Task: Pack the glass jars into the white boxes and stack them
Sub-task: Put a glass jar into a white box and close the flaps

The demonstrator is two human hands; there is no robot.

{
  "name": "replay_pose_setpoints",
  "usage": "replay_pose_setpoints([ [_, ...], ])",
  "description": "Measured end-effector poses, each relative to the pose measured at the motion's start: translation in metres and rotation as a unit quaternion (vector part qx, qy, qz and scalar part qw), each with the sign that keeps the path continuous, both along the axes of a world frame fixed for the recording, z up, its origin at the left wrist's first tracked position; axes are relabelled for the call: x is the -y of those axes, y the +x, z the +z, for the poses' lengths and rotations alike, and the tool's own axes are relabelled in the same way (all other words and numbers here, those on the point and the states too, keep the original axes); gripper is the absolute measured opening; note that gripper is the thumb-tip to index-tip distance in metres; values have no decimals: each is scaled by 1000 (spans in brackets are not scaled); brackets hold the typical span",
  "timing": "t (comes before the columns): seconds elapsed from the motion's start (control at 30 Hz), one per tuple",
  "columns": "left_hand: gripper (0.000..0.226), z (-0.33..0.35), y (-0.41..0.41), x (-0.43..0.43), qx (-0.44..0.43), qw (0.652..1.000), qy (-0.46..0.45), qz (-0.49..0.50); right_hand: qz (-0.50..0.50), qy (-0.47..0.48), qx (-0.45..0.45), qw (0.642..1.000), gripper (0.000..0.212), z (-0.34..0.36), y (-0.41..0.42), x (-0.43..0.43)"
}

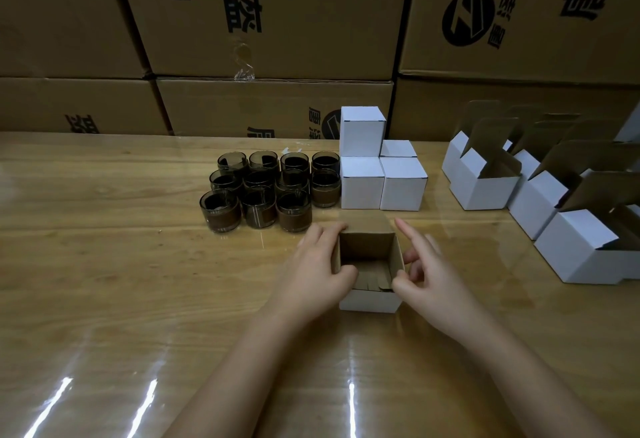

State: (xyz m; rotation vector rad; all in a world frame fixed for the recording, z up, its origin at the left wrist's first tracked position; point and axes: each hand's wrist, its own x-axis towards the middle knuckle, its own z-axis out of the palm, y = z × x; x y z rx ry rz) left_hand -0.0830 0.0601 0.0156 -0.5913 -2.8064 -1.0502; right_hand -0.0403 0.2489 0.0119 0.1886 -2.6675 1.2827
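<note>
An open white box [369, 300] with a brown inside stands on the table in front of me, and no jar shows in it. My left hand [317, 271] grips its left wall, thumb inside the rim. My right hand [427, 269] pinches the box's right front corner, index finger pointing up and away. Several dark glass jars [266, 191] stand in rows behind and to the left. Closed white boxes [379, 169] sit in a stack right of the jars, one on top of another.
Several open white boxes [485, 181] with raised flaps stand at the right side of the wooden table [121, 281]. Large brown cartons [270, 22] form a wall along the table's far edge.
</note>
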Motion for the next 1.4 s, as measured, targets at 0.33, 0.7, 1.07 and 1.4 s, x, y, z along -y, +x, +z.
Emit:
replay_pose_setpoints([
  [0.33,69,-14,5,-2,44,996,78,-28,-24,53,-40,997,57,-5,2,0],
  [0.7,77,-22,7,3,103,981,141,-81,30,-58,-1,998,49,-14,2,1],
  [1.07,119,-34,2,6,74,992,18,-103,71,-34,80,994,111,-22,5,-4],
  [1.4,108,-33,2,3,47,994,29,-94,43,-48,90,994,109,-22,5,-1],
])
